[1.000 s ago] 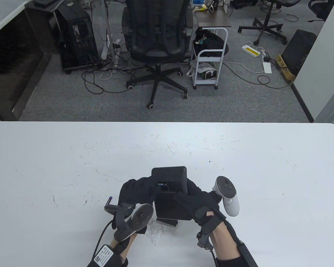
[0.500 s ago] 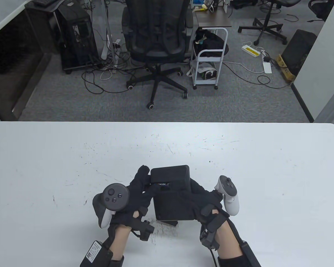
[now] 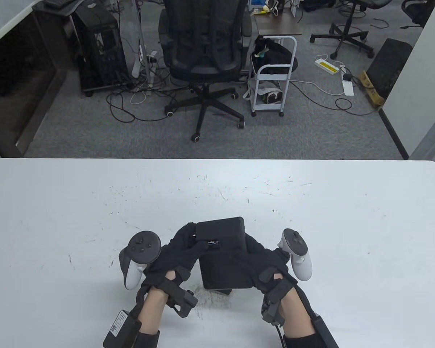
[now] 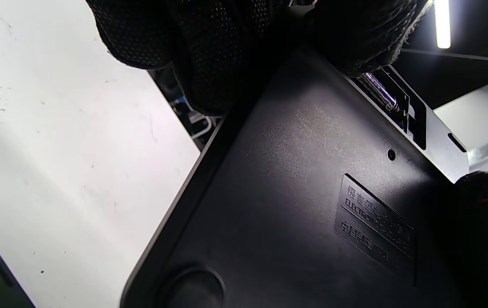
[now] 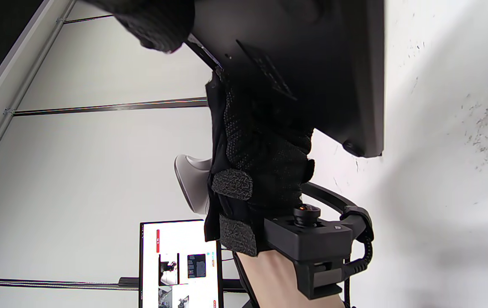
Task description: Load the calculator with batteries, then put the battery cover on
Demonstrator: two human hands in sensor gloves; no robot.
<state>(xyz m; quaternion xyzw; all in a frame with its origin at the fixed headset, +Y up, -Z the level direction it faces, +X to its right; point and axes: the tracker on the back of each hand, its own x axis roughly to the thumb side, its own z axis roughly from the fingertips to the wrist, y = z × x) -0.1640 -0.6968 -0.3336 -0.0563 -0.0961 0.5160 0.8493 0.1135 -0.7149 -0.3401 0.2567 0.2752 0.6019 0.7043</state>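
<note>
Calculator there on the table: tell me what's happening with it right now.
A person in black gloves holds the calculator back side up between both hands. The right hand grips its right edge, and the left hand presses fingers at the open battery slot near the top, where a battery already sits. The cover is not yet on; a dark flat piece peeks out from under the calculator's near edge on the table, possibly that cover.
</note>
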